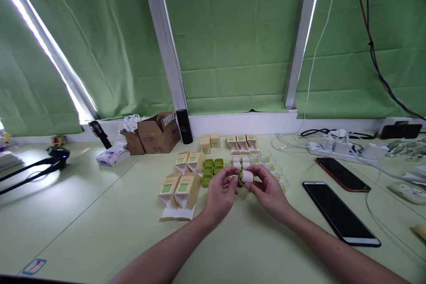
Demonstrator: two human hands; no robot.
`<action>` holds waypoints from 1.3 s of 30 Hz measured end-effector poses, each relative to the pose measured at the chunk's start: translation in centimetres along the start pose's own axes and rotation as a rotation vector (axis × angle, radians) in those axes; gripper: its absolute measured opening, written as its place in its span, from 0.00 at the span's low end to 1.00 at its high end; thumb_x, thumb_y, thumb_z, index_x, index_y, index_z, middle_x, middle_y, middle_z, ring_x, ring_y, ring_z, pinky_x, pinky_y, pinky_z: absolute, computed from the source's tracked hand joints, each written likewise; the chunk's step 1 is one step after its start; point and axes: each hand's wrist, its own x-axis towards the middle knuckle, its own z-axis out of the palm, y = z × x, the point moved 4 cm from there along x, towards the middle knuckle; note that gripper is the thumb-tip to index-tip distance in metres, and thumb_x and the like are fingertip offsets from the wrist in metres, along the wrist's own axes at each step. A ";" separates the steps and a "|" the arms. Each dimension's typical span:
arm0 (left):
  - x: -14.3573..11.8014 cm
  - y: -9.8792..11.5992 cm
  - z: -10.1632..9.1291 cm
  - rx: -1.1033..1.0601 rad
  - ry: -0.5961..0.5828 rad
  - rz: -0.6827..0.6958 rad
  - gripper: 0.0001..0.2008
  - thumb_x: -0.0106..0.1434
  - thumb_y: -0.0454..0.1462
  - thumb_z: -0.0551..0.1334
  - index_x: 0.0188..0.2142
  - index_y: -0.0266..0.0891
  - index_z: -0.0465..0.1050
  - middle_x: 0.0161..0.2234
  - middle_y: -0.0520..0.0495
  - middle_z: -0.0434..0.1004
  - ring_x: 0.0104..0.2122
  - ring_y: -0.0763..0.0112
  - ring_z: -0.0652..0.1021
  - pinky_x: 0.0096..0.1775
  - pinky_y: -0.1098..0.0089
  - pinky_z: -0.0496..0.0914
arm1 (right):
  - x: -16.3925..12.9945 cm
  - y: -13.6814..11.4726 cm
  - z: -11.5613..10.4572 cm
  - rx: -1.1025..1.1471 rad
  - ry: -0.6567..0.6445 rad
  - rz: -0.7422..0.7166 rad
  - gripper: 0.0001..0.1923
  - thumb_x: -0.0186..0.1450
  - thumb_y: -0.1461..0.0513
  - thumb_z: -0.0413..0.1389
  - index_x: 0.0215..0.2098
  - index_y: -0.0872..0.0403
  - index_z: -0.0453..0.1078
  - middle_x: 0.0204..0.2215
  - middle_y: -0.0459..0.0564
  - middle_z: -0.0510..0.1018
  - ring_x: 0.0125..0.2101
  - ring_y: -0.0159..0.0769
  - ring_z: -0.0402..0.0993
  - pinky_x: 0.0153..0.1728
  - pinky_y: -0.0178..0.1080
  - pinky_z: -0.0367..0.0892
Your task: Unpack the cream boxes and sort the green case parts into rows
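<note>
Both my hands meet over the middle of the pale green table (100, 222). My left hand (221, 193) and my right hand (268, 188) together hold a small white rounded case (246, 176) sitting in a green tray piece (240, 180). Just behind them lie several green trays (213, 168), white cases (240, 161) and clear plastic shells (271, 166). Small tan cartons (181, 188) with green labels stand open to the left of my hands, with more cartons (242, 142) further back.
Two dark phones (339, 211) (341, 174) lie to the right, behind them a power strip (333, 147) with cables. At the back left stand brown cardboard boxes (156, 133), a black cylinder (184, 126), a tissue pack (112, 155) and a black lamp (56, 155).
</note>
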 end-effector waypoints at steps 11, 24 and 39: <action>0.0 -0.4 0.3 -0.071 -0.071 -0.016 0.18 0.62 0.43 0.70 0.49 0.36 0.77 0.47 0.36 0.82 0.42 0.58 0.83 0.38 0.64 0.80 | -0.3 -1.1 0.1 -0.241 -0.017 -0.135 0.15 0.68 0.59 0.59 0.53 0.46 0.71 0.50 0.51 0.76 0.49 0.43 0.76 0.46 0.44 0.77; 0.0 -1.2 0.5 0.081 -0.121 0.087 0.17 0.67 0.42 0.64 0.52 0.36 0.75 0.47 0.38 0.82 0.42 0.60 0.83 0.45 0.61 0.81 | -1.0 -1.5 -0.4 -0.755 0.038 -0.476 0.19 0.72 0.60 0.55 0.61 0.48 0.66 0.53 0.58 0.71 0.51 0.48 0.73 0.48 0.52 0.78; -0.4 -0.4 0.6 0.303 -0.127 0.215 0.14 0.69 0.37 0.60 0.53 0.38 0.75 0.45 0.42 0.82 0.41 0.66 0.83 0.44 0.66 0.81 | -1.1 -2.2 0.2 -0.889 -0.064 -0.584 0.20 0.74 0.65 0.51 0.63 0.52 0.63 0.50 0.59 0.73 0.47 0.45 0.77 0.43 0.47 0.80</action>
